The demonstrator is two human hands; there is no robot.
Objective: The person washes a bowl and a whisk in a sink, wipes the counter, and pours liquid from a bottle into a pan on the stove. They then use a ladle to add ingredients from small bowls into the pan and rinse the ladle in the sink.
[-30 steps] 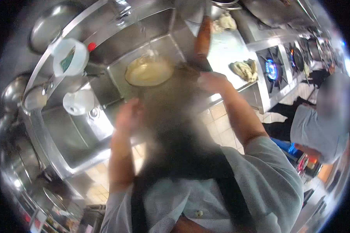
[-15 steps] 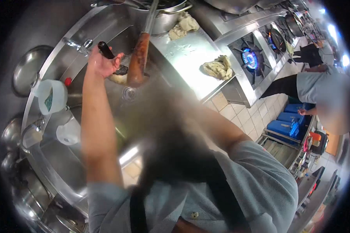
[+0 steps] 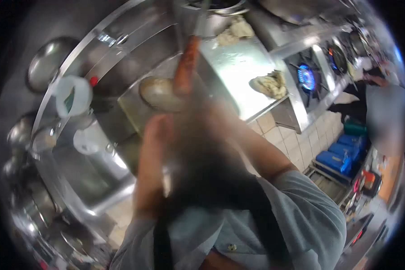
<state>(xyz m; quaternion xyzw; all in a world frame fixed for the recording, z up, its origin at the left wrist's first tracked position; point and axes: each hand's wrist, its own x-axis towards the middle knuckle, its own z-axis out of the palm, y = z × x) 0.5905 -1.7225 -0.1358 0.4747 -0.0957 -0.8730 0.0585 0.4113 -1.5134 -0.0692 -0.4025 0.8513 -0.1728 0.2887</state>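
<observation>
Two bare hands of ours are in front of us, apart from each other: the left hand (image 3: 159, 128) and the right hand (image 3: 219, 119). Both are blurred, so we cannot tell if their fingers are spread, or closed around something. Just ahead of the left hand we see the pan (image 3: 157, 93), which lies in the sink (image 3: 150, 50). A brown handle (image 3: 186, 67) covers a part of the pan's right side; it is ahead of both hands, between them. Ahead and to the right of the right hand is the counter (image 3: 234, 63), where one cloth (image 3: 270, 86) lies near the edge. More to the right, a burner (image 3: 306, 77) gives a blue flame. Well to the left of the left hand, we have a white tub (image 3: 82, 103).
</observation>
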